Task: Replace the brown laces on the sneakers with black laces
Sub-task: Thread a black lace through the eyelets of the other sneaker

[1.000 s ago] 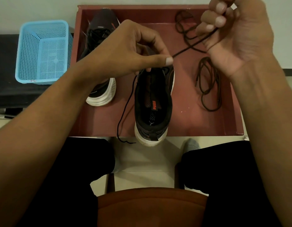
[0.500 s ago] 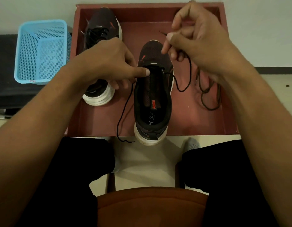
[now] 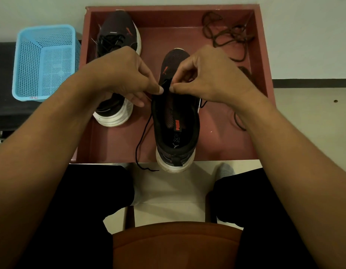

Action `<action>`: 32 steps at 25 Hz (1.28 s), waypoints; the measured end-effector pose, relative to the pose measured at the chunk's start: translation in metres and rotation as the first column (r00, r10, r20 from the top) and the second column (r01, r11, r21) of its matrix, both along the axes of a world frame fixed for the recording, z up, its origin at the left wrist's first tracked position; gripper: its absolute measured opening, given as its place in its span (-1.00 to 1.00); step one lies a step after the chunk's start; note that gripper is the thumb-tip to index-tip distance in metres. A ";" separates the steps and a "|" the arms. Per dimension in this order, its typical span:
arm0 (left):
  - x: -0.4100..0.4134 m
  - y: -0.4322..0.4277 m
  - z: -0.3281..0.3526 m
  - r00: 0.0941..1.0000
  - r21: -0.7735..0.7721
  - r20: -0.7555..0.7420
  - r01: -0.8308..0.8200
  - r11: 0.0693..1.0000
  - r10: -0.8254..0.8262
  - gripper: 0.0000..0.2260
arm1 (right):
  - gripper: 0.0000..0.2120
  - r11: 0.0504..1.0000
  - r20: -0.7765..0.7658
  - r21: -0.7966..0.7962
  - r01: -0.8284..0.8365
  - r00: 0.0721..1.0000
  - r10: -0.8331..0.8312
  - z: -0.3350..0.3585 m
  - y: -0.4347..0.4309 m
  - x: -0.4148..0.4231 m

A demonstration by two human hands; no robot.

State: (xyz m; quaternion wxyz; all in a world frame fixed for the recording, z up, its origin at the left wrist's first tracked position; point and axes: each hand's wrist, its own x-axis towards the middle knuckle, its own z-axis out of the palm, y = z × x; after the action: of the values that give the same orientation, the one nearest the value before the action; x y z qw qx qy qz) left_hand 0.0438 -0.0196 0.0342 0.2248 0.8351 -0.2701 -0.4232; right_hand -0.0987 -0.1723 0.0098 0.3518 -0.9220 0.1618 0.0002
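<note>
A dark sneaker (image 3: 177,121) with a white sole stands in the middle of the red-brown tray (image 3: 114,146), heel toward me and hanging over the front edge. My left hand (image 3: 127,74) and my right hand (image 3: 211,74) meet over its tongue, each pinching at the eyelet area. A black lace (image 3: 143,136) trails down the shoe's left side over the tray edge. The second sneaker (image 3: 117,41), laced in black, sits at the tray's back left. Loose brown laces (image 3: 226,35) lie at the back right.
A light blue plastic basket (image 3: 46,61) stands left of the tray on a dark surface. My knees in black trousers and the brown chair seat (image 3: 176,245) are below the tray. Another brown lace loop (image 3: 239,121) shows by my right wrist.
My right hand has come down from high above the tray to the sneaker's tongue, bringing the lace end with it. My left hand stayed at the eyelets.
</note>
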 end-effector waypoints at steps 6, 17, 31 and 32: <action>0.001 0.000 -0.003 1.000 -0.001 -0.020 -0.024 1.000 0.024 -0.90 | -0.91 0.990 0.037 -0.134 0.037 0.999 -0.032 -0.011 0.018 0.009; 0.001 0.002 -0.001 0.998 -0.041 -0.056 0.014 0.999 -0.016 -0.88 | -0.89 0.989 0.010 -0.145 0.021 1.000 -0.020 -0.017 0.020 0.010; 0.010 0.009 -0.008 0.623 0.431 0.456 0.470 0.770 -0.636 -0.78 | -0.78 0.985 -0.046 -0.164 -0.044 0.998 0.037 -0.013 0.015 0.008; 0.009 0.007 -0.008 0.624 0.412 0.474 0.466 0.783 -0.621 -0.77 | -0.77 0.985 -0.047 -0.165 -0.049 0.998 0.042 -0.013 0.015 0.008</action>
State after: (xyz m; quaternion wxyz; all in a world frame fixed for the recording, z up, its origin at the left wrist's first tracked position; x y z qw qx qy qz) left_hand 0.0533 -0.0123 0.0265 -0.1165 0.8217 -0.5116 -0.2224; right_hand -0.0903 -0.1575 -0.0036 0.2699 -0.9514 0.1477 0.0147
